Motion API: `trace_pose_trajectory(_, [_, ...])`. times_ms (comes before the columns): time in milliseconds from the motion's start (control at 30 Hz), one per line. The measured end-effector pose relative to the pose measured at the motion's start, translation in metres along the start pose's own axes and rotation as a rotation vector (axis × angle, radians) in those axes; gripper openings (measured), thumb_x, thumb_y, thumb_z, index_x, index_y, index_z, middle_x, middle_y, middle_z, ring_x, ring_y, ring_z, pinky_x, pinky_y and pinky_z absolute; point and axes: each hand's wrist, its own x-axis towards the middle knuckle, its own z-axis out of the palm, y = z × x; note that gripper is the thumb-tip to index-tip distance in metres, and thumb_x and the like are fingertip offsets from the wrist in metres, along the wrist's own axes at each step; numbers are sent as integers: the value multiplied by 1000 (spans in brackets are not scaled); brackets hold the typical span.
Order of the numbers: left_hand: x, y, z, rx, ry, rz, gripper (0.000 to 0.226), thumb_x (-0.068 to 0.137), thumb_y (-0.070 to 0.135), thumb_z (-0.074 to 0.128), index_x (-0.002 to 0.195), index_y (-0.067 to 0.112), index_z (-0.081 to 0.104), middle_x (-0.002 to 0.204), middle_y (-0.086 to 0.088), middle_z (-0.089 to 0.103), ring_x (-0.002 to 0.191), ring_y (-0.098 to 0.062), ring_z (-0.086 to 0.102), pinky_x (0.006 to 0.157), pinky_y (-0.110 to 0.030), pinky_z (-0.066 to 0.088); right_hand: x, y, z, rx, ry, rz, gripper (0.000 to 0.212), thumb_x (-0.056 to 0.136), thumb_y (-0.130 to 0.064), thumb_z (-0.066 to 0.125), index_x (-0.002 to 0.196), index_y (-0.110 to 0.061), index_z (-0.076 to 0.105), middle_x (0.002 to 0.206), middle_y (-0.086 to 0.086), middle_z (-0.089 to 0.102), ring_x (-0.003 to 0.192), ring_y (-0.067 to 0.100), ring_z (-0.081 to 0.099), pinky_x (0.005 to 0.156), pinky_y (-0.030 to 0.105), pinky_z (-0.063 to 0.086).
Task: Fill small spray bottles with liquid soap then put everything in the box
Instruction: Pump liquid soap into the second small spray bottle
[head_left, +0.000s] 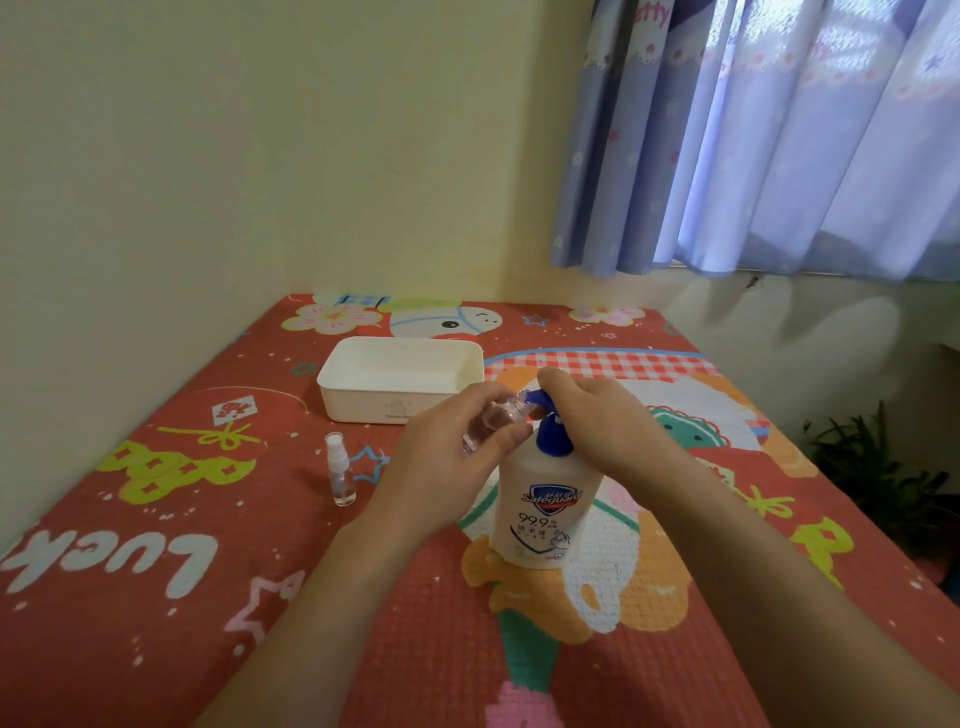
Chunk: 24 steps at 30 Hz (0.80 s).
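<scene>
Left grip (457, 447) around spray bottle (493, 423), tilted

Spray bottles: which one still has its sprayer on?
The spray bottle standing alone left of the soap bottle, white sprayer on. The other bottle is tilted in the left hand at the pump's nozzle.

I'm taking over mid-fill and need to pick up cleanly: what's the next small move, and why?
Probably press the pump down with the right hand. The left hand holds a small clear bottle tilted with its mouth at the blue nozzle, and the right hand rests on the pump head, so one stroke should send soap in.
</scene>
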Motion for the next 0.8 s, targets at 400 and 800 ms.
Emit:
trace_pose_trajectory(400, [-3, -5, 3, -5, -10, 6, 24, 92, 35, 65, 116, 30, 62, 92, 18, 64, 89, -1, 58, 70, -8, 40, -2, 6, 8, 19, 23, -29, 40, 95, -35, 36, 87, -3, 59, 83, 17, 62, 66, 20, 48, 62, 32, 38])
trace_pose_trajectory(800, [0, 1, -1, -37, -7, 6, 24, 91, 43, 64, 114, 37, 60, 93, 16, 66, 89, -2, 60, 71, -12, 44, 1, 0, -1, 16, -12, 33, 40, 96, -42, 33, 73, -14, 51, 72, 7, 56, 67, 20, 47, 64, 32, 37])
